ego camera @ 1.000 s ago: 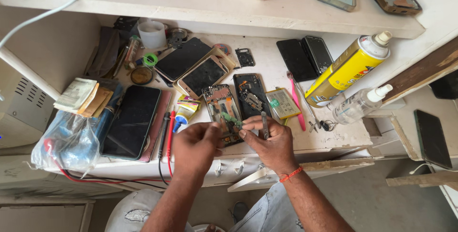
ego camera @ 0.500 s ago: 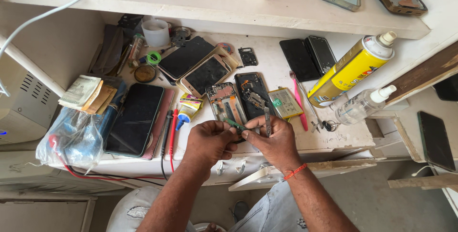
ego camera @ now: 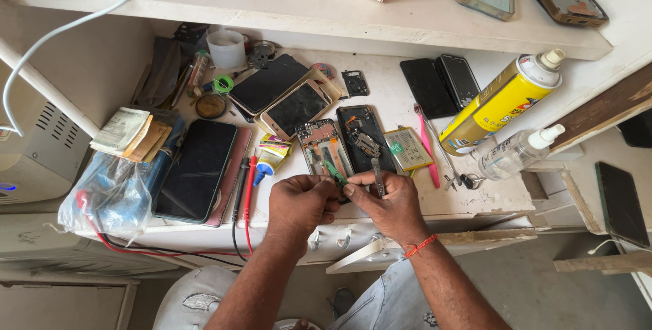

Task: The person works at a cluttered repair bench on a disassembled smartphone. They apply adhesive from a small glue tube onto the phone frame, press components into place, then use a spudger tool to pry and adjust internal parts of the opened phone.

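Observation:
My left hand point(ego camera: 299, 202) and my right hand point(ego camera: 384, 201) meet at the bench's front edge and pinch a small green circuit part point(ego camera: 334, 172) between their fingertips. My right hand also holds metal tweezers point(ego camera: 378, 176) that point up and away. Just beyond the fingers lie two opened phones: a frame with exposed copper insides point(ego camera: 319, 142) and a black one with a loose board point(ego camera: 364, 138). A flat yellowish battery point(ego camera: 406, 148) lies to their right.
Several phones cover the white bench point(ego camera: 387, 96): a large dark one point(ego camera: 197, 167) at left, two black ones point(ego camera: 440, 85) at back right. A yellow spray can point(ego camera: 502, 102), a clear bottle point(ego camera: 516, 153), a pink toothbrush point(ego camera: 426, 145), red and black probes point(ego camera: 246, 187) and a plastic bag point(ego camera: 112, 191) stand around.
My hands have closed together over the small green part, and the tweezers have shifted slightly in my right hand. The things on the bench have not moved.

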`<state>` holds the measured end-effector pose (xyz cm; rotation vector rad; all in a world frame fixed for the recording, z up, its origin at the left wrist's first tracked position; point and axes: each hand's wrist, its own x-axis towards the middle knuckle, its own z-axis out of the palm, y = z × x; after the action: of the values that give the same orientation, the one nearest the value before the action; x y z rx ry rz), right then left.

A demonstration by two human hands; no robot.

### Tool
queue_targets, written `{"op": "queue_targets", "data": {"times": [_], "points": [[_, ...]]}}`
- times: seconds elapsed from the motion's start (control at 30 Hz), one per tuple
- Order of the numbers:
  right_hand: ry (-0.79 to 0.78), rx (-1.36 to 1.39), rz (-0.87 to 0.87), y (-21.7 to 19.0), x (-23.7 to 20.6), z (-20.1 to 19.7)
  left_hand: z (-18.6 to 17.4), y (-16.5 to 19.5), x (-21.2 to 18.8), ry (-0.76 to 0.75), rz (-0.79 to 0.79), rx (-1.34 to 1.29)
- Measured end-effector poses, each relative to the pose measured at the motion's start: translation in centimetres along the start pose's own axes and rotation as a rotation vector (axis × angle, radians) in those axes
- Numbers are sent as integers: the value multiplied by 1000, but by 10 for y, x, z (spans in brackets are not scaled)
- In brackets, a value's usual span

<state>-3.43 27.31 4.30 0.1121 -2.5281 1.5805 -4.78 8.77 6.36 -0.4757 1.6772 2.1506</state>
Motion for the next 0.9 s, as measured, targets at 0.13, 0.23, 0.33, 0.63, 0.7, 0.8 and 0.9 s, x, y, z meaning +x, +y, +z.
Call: {"op": "queue_targets", "data": {"times": [0.13, 0.23, 0.33, 0.63, 0.7, 0.8, 0.9], "points": [[6, -8, -13, 0, 0, 0, 0, 3, 0, 4, -9, 0], [14, -8, -6, 0, -1, -1, -1, 4, 2, -2, -33, -6], [20, 27, 28, 0, -1, 0, -2, 4, 4, -29, -50, -32], [38, 109, 27, 4, -1, 2, -9, 3, 2, -114, -52, -96], [41, 107, 11, 5, -1, 2, -10, 2, 1, -114, -36, -96], [43, 98, 6, 4, -1, 2, -8, 1, 0, -82, -10, -63], [35, 63, -14, 3, -2, 2, -7, 1, 0, -74, 1, -36]]}}
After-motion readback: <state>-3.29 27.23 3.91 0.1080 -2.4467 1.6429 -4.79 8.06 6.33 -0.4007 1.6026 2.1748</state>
